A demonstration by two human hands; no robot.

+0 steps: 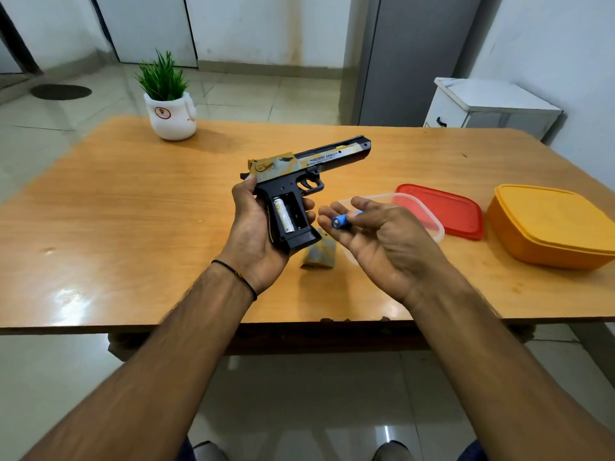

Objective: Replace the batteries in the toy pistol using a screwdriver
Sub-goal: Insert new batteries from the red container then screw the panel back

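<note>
Left hand [259, 234]: wrapped tight round the handle of the toy pistol [299, 168]; thumb at the back, fingertips peeking out at the front of the handle; it holds the pistol up over the table [116, 211]
Toy pistol: black and gold; the barrel points away and to the right; the open side of the handle faces up at the camera
Handle hole: one white battery [284, 216] sits in the left slot, lying along the handle; the slot next to it looks dark
Right hand [382, 237]: palm up; fingers mostly spread and a little bent; the thumb and first finger pinch a blue battery [342, 221]; the hand is just beside the pistol handle, not touching it
Blue battery: lies sideways at the fingertips; its round end points toward the pistol handle
Grey piece [318, 256]: small, grey and tan; lies on the table under the gap between the two hands
Clear tub [429, 224]: on the table behind the right hand, partly hidden by it
Red lid [446, 207]: lies flat, just beside the clear tub on its right
Orange box [549, 227]: lid on; at the far right of the table
Plant [164, 78]: green, in a white pot [171, 121]; at the far left of the table
Black band [238, 274]: a thin thread round the left wrist
</note>
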